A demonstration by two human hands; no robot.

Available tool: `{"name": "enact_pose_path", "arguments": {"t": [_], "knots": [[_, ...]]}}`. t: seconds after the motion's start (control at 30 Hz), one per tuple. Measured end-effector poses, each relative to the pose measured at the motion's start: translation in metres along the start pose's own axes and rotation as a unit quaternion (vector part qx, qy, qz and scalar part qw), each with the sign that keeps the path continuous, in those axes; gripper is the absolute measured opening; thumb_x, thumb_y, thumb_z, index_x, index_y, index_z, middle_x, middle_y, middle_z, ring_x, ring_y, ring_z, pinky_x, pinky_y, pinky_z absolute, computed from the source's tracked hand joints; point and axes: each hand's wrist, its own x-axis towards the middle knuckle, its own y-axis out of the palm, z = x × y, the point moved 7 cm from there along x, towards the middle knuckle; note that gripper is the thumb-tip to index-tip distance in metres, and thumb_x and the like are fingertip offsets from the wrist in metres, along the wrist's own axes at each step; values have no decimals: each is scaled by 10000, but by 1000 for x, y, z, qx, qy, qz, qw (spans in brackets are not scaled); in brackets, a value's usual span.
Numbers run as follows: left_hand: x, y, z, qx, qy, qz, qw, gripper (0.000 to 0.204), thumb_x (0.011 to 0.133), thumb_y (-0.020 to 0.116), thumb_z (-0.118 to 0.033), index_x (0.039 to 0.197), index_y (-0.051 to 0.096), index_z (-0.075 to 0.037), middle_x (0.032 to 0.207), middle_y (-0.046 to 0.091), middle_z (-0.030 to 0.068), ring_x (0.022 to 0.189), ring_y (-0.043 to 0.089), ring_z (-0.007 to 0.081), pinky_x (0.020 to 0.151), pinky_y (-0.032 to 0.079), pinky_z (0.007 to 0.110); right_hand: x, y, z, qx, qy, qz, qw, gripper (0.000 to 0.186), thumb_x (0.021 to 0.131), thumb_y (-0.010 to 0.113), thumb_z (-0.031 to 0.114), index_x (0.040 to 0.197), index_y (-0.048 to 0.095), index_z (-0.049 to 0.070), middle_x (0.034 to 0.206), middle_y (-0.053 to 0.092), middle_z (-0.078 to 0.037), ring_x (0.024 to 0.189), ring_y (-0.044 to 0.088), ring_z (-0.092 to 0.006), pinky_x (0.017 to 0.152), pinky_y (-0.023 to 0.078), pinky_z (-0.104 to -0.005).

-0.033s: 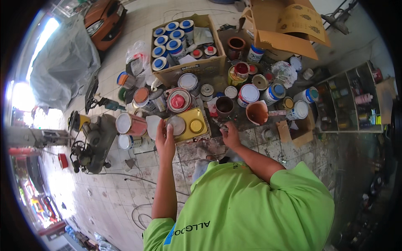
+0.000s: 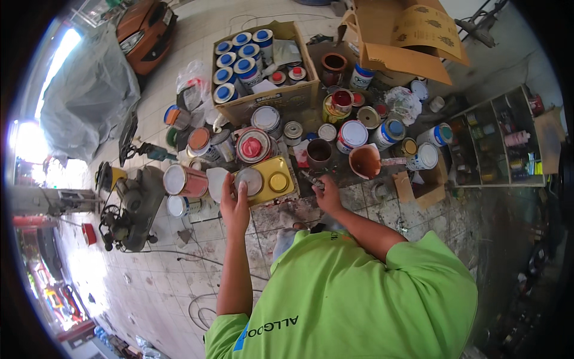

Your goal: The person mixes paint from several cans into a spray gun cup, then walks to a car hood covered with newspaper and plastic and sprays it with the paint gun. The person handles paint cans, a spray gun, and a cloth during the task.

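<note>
My left hand (image 2: 238,202) grips the left end of a yellow rectangular tin (image 2: 283,170), its thumb beside a translucent round lid (image 2: 250,181) on the tin's top. A white piece (image 2: 215,182) is just left of those fingers. My right hand (image 2: 326,194) is closed on a small slim tool (image 2: 313,179), whose exact kind I cannot make out. Just above it stand a dark open container (image 2: 320,152) and a cut-open container with orange-brown inside (image 2: 365,160). A can with a red cap (image 2: 251,146) is behind the yellow tin.
Paint cans crowd the work surface around a carton of blue-capped cans (image 2: 268,97). An open carton (image 2: 418,30) is behind right, compartment shelving (image 2: 496,137) at right. A compressor (image 2: 134,209) with hoses is at left, near a covered vehicle (image 2: 89,96) and an orange car (image 2: 143,36).
The view has shifted very slightly, so surrounding cans and cartons sit a little higher in it. Both hands keep nearly the same grip and place.
</note>
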Motion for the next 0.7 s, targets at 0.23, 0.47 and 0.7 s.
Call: {"name": "enact_pose_path", "arguments": {"t": [0.23, 0.47, 0.7], "knots": [[-10, -5, -17, 107, 68, -7, 992, 652, 942, 773, -173, 1505, 485, -14, 1429, 576, 193, 1232, 632, 302, 916, 590, 378, 25, 1, -5, 4, 7, 4, 1000, 288, 883, 747, 81, 1105, 577, 9, 1021, 609, -228, 967, 609, -486, 809, 496, -496], [-16, 10, -33, 322, 131, -44, 937, 1052, 716, 904, -206, 1591, 336, -74, 1498, 484, 198, 1356, 476, 416, 1118, 411, 501, 67, 3, -18, 30, -56, 41, 997, 317, 837, 755, 38, 1098, 576, 16, 1061, 625, -222, 1018, 610, -475, 846, 497, -504], [-4, 27, -35, 407, 68, -52, 910, 1100, 667, 869, -216, 1603, 309, -82, 1407, 541, 176, 1304, 498, 398, 1131, 363, 532, 65, 6, -58, 4, 41, 116, 992, 367, 839, 787, 100, 1136, 578, 46, 1053, 687, -217, 1037, 663, -462, 868, 530, -495]]}}
